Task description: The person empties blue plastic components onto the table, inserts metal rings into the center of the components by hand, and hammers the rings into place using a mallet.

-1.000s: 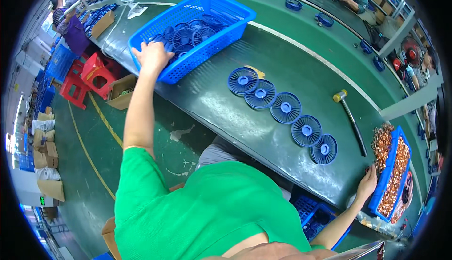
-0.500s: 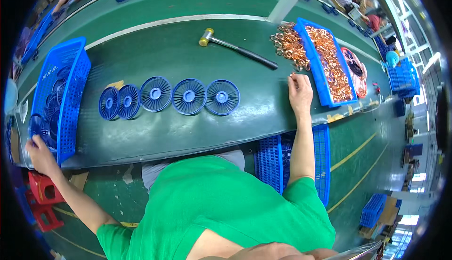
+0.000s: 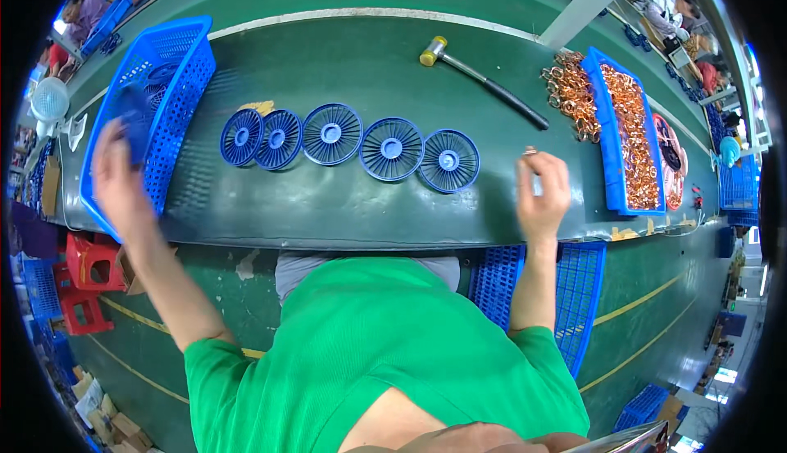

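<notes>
My left hand, smeared by motion, is over the near end of a blue plastic basket and grips a blurred blue wheel-shaped part. Thumb and fingers pinched, my right hand holds a small copper-coloured ring above the table, partly hidden by the fingertips. Between the hands lies a row of several blue spoked plastic wheels; the rightmost wheel is nearest to my right hand.
A hammer with a black handle lies behind the wheels. To the right are loose copper rings, a blue tray full of them and a pink container. A blue crate stands below the table edge.
My left hand has lifted the blue wheel and brought it rightward over the basket. My right hand has drawn away from the copper rings with its ring. The whole view has shifted.
</notes>
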### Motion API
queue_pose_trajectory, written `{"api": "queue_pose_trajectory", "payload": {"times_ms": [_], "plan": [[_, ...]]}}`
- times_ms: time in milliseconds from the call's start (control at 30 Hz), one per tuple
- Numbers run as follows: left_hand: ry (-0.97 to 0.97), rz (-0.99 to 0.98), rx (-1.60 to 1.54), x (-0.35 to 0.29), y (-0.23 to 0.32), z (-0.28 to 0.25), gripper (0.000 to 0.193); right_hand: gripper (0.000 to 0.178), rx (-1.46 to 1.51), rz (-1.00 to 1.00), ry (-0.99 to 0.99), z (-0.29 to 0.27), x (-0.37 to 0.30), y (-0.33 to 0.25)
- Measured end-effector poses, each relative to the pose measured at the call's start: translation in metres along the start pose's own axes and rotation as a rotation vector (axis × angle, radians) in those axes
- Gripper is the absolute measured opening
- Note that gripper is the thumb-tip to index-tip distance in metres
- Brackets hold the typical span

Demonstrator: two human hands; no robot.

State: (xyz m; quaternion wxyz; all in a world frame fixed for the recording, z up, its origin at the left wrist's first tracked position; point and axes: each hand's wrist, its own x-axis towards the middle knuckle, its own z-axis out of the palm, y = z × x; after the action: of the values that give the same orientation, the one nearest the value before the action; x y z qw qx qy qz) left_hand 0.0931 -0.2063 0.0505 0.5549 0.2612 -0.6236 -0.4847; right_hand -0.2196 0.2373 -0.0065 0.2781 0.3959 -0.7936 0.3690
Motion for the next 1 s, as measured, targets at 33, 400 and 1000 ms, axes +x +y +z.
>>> {"api": "queue_pose_trajectory", "payload": {"times_ms": [33, 400, 1000], "plan": [[-0.106, 0.029, 0.138, -0.028, -0.001, 0.037, 0.028, 0.016, 0.007, -0.107, -0.020, 0.007, 0.004, -0.019], [-1.009, -0.243, -0.257, -0.184, 0.017, 0.195, 0.042, 0.024, 0.345, -0.275, -0.051, 0.043, 0.011, -0.092], [-0.744, -0.407, -0.418, -0.203, 0.030, 0.210, 0.044, 0.018, 0.306, -0.208, 0.006, 0.034, 0.007, -0.095]]}}
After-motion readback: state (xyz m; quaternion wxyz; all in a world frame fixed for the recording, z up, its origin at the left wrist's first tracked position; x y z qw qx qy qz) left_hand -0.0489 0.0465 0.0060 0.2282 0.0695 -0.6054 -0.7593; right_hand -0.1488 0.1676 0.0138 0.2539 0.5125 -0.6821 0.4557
